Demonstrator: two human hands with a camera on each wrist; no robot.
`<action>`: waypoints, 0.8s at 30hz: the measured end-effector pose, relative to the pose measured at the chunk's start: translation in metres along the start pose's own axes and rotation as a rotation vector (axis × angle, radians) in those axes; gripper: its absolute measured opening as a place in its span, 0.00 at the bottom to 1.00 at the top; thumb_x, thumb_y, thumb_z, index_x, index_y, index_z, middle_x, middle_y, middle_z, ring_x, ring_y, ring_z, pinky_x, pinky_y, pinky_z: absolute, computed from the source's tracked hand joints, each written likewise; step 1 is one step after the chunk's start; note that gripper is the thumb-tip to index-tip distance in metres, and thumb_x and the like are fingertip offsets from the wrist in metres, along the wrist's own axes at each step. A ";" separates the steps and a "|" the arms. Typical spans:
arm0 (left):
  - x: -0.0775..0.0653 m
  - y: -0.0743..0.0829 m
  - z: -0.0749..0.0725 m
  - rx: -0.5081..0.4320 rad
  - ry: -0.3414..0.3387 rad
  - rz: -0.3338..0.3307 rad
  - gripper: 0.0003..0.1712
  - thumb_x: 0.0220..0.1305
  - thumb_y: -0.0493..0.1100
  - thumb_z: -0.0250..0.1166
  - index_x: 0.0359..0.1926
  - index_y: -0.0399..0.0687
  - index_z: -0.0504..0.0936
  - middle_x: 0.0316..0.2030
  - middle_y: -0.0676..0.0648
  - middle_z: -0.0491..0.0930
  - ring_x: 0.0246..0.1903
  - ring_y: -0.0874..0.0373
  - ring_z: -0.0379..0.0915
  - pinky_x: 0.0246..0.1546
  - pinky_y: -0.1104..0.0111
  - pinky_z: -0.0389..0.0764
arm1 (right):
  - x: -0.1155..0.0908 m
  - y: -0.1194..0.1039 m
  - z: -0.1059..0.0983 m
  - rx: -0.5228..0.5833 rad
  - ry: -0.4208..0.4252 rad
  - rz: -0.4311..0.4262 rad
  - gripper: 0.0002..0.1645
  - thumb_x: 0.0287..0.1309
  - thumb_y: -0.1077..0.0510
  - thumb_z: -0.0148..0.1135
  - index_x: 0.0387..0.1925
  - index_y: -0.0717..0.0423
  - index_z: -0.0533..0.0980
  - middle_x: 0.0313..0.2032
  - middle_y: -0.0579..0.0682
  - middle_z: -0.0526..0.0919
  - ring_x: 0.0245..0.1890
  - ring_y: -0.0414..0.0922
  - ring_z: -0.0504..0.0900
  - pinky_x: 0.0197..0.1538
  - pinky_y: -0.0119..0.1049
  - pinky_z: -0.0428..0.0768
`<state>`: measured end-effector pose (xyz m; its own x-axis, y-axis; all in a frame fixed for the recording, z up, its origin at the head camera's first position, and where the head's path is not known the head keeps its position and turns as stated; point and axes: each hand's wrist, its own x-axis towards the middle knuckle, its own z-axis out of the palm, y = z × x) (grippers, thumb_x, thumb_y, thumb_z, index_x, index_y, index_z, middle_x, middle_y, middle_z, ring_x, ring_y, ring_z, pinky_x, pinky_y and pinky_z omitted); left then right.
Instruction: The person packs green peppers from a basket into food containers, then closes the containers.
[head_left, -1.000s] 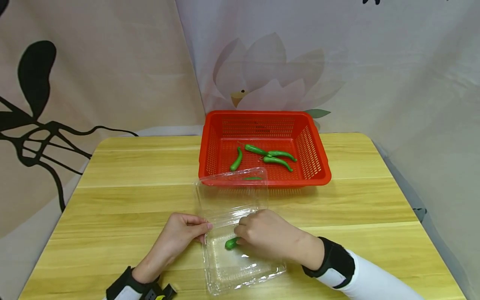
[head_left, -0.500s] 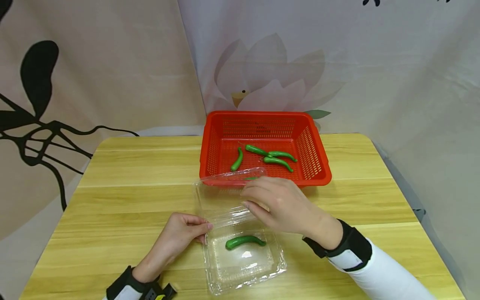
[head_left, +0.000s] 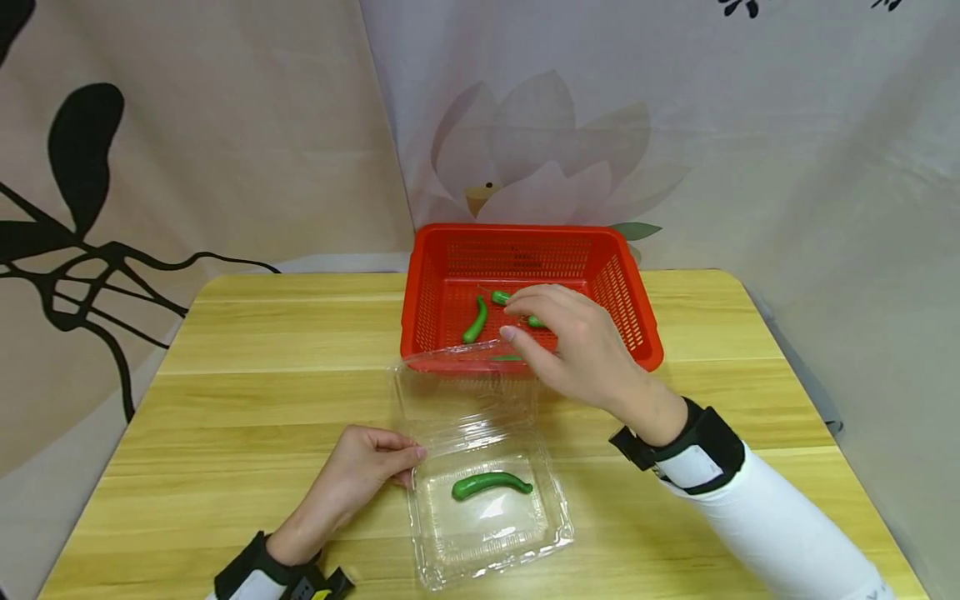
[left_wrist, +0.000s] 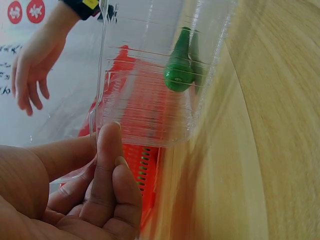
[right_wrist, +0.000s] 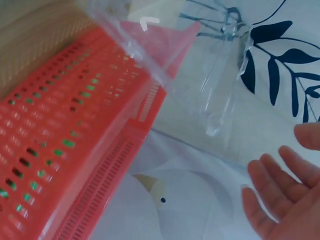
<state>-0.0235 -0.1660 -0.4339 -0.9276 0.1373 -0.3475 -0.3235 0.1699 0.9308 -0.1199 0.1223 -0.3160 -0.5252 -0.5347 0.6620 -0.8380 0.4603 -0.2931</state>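
Observation:
A clear plastic clamshell box (head_left: pixel 442 558) lies on the table with its lid raised at the back. One green chili pepper (head_left: pixel 491 484) rests in its base. My left hand (head_left: pixel 365 467) pinches the box's left edge near the hinge between thumb and fingers; the left wrist view shows the thumb (left_wrist: pixel 109 145) against the rim. My right hand (head_left: pixel 573 346) is over the front of the red basket (head_left: pixel 645 337), fingers apart and holding nothing. Several more green chili peppers (head_left: pixel 476 321) lie in the basket, some hidden behind the right hand.
The box's clear lid (head_left: pixel 450 392) leans toward the basket and overlaps its front rim in the head view. Wooden table (head_left: pixel 285 358) surrounds both. A printed cloth (head_left: pixel 300 125) hangs behind the table.
My right hand has let go of the chili pepper inside the box and moved up and forward to over the basket. The left hand has kept its grip on the box edge.

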 end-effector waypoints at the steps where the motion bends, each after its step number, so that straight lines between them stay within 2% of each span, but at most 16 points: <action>1: 0.000 0.000 0.000 0.002 0.001 0.001 0.11 0.66 0.36 0.74 0.40 0.28 0.89 0.29 0.42 0.86 0.23 0.56 0.82 0.30 0.66 0.84 | 0.002 0.002 -0.001 0.001 -0.012 0.026 0.14 0.61 0.61 0.74 0.46 0.63 0.84 0.47 0.56 0.88 0.51 0.52 0.85 0.52 0.48 0.84; 6: -0.001 0.001 0.000 0.009 0.000 0.006 0.11 0.65 0.36 0.74 0.40 0.28 0.89 0.30 0.42 0.87 0.24 0.56 0.82 0.30 0.66 0.84 | 0.012 0.011 -0.004 -0.016 -0.127 0.214 0.14 0.67 0.58 0.71 0.49 0.61 0.83 0.51 0.54 0.86 0.50 0.51 0.84 0.49 0.47 0.84; 10: -0.001 0.002 0.000 0.011 0.006 -0.001 0.10 0.65 0.36 0.74 0.40 0.29 0.89 0.30 0.42 0.87 0.24 0.56 0.82 0.30 0.66 0.84 | 0.021 0.021 -0.003 -0.047 -0.267 0.380 0.17 0.70 0.53 0.68 0.53 0.59 0.82 0.53 0.53 0.85 0.52 0.52 0.84 0.51 0.49 0.84; 13: 0.000 0.001 -0.001 0.015 0.010 -0.002 0.10 0.65 0.36 0.74 0.40 0.29 0.89 0.30 0.42 0.87 0.24 0.56 0.82 0.30 0.66 0.84 | 0.027 0.031 0.003 -0.081 -0.385 0.471 0.20 0.71 0.51 0.68 0.57 0.59 0.81 0.54 0.53 0.85 0.51 0.52 0.83 0.51 0.50 0.84; 16: 0.000 0.000 -0.001 0.016 0.012 -0.001 0.11 0.65 0.36 0.74 0.40 0.29 0.89 0.31 0.42 0.87 0.24 0.56 0.82 0.30 0.66 0.84 | 0.031 0.041 0.011 -0.103 -0.505 0.525 0.25 0.71 0.50 0.68 0.60 0.61 0.79 0.55 0.55 0.84 0.50 0.51 0.83 0.51 0.49 0.83; 19: 0.000 0.000 -0.001 0.019 0.016 -0.006 0.10 0.65 0.36 0.74 0.40 0.29 0.89 0.31 0.42 0.87 0.24 0.56 0.82 0.29 0.66 0.84 | 0.034 0.049 0.019 -0.097 -0.611 0.563 0.27 0.70 0.49 0.68 0.62 0.62 0.79 0.53 0.56 0.84 0.41 0.50 0.82 0.42 0.46 0.82; 22: 0.000 0.001 -0.001 0.027 0.021 -0.011 0.10 0.65 0.36 0.74 0.39 0.30 0.89 0.31 0.42 0.87 0.24 0.56 0.81 0.29 0.67 0.84 | 0.035 0.056 0.026 -0.093 -0.684 0.590 0.27 0.69 0.48 0.70 0.60 0.61 0.80 0.50 0.54 0.85 0.36 0.49 0.79 0.37 0.42 0.76; 24: 0.000 0.001 -0.001 0.033 0.021 -0.012 0.09 0.65 0.36 0.74 0.39 0.29 0.89 0.31 0.42 0.87 0.24 0.56 0.81 0.29 0.67 0.84 | 0.035 0.061 0.030 -0.075 -0.723 0.609 0.25 0.68 0.49 0.71 0.59 0.60 0.81 0.48 0.54 0.85 0.35 0.49 0.78 0.37 0.42 0.75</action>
<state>-0.0243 -0.1663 -0.4334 -0.9277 0.1143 -0.3555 -0.3285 0.2031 0.9224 -0.1937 0.1103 -0.3311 -0.8544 -0.4856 -0.1848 -0.3915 0.8355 -0.3855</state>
